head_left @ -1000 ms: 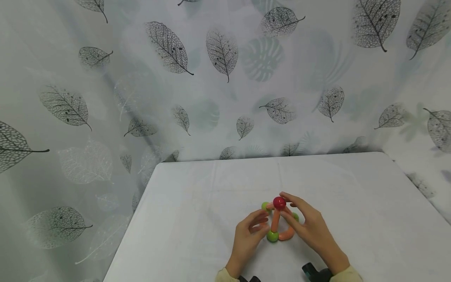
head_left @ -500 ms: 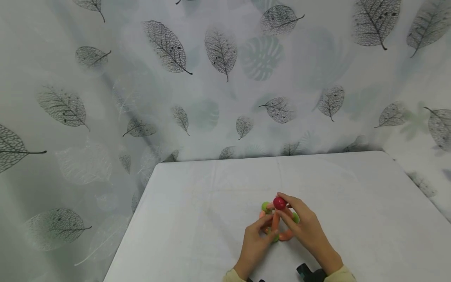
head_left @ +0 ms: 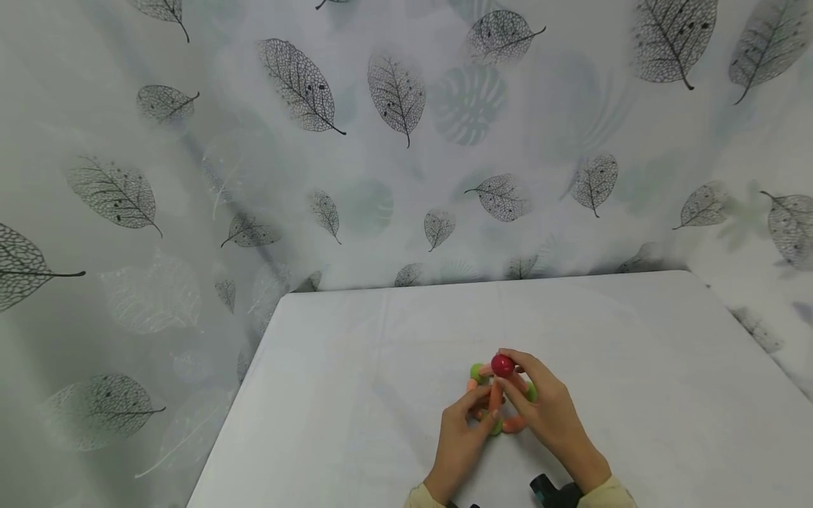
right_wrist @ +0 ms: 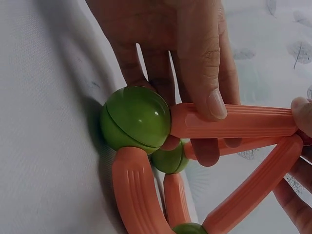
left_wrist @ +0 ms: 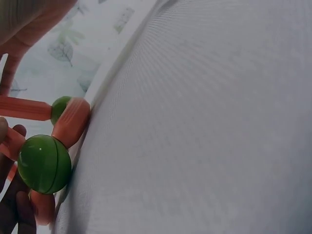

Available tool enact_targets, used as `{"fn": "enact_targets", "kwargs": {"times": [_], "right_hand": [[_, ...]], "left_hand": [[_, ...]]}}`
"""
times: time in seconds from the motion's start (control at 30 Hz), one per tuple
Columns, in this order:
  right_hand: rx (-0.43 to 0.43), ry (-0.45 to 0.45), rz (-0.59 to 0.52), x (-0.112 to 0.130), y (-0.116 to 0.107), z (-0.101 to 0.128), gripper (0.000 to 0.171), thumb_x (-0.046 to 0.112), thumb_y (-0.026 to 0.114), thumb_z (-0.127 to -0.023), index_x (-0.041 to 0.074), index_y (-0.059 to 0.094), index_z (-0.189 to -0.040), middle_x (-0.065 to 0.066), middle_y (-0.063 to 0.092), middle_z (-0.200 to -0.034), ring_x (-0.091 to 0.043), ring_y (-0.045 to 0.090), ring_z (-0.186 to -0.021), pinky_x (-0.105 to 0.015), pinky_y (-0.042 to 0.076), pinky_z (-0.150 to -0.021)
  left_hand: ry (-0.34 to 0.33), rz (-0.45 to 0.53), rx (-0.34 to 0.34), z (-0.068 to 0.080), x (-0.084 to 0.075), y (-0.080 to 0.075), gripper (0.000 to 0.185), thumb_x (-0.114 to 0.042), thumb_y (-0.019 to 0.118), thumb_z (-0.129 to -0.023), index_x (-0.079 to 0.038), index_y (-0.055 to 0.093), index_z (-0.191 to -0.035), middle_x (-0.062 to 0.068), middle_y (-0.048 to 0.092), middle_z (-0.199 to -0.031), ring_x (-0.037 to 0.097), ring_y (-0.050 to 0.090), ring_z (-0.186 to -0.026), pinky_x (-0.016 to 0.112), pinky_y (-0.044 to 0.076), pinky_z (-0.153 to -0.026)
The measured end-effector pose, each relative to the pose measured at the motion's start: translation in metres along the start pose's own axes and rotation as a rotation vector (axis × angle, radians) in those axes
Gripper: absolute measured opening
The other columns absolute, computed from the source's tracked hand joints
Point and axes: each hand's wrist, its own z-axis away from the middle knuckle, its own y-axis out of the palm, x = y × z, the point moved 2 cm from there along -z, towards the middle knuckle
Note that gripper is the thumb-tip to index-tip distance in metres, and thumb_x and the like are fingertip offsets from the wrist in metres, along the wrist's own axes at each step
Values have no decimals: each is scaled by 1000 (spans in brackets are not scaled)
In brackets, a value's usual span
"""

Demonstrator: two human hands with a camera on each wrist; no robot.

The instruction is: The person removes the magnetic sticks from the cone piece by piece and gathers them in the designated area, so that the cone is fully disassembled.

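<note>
Since the left hand (head_left: 459, 434) closed in from seven o'clock, both hands now pinch the pyramid's (head_left: 498, 395) orange rods; right hand (head_left: 551, 416) steadies the red ball (head_left: 502, 365) on the table (head_left: 356, 367).

no readable text, labels, numbers, signs
</note>
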Motion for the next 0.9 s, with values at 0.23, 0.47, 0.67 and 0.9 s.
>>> {"fn": "enact_targets", "kwargs": {"times": [0.23, 0.47, 0.67, 0.9], "right_hand": [[-24, -20, -42, 0, 0, -1, 65, -7, 87, -75, 5, 63, -134, -5, 71, -123, -12, 65, -100, -5, 44, -96], [-47, -54, -74, -1, 1, -1, 68, -11, 87, -72, 5, 64, -134, -4, 70, -123, -10, 64, -100, -7, 45, -95], [-106, -122, -118, -1, 1, -2, 53, 0, 83, -83, 0, 64, -132, -9, 71, -122, -10, 65, -106, -12, 49, -94], [-151, -145, -153, -2, 3, 0, 45, 34, 62, -103, -4, 66, -127, -16, 70, -120, -6, 63, -116, -10, 48, -96]], "left_hand": [[34, 12, -10, 0, 2, -2, 36, -14, 76, -92, -21, 73, -128, -3, 79, -116, 0, 67, -96, 19, 53, -83], [56, 10, -12, 0, 3, -4, 35, -17, 76, -94, -20, 72, -128, -1, 79, -115, 1, 67, -96, 19, 54, -83], [67, 17, -6, 0, 3, -3, 35, -17, 76, -94, -19, 72, -129, 0, 79, -116, 0, 67, -96, 18, 53, -83], [63, 4, -6, 0, 3, -3, 35, -16, 76, -94, -18, 72, -129, -1, 79, -116, 0, 66, -95, 19, 53, -83]]}}
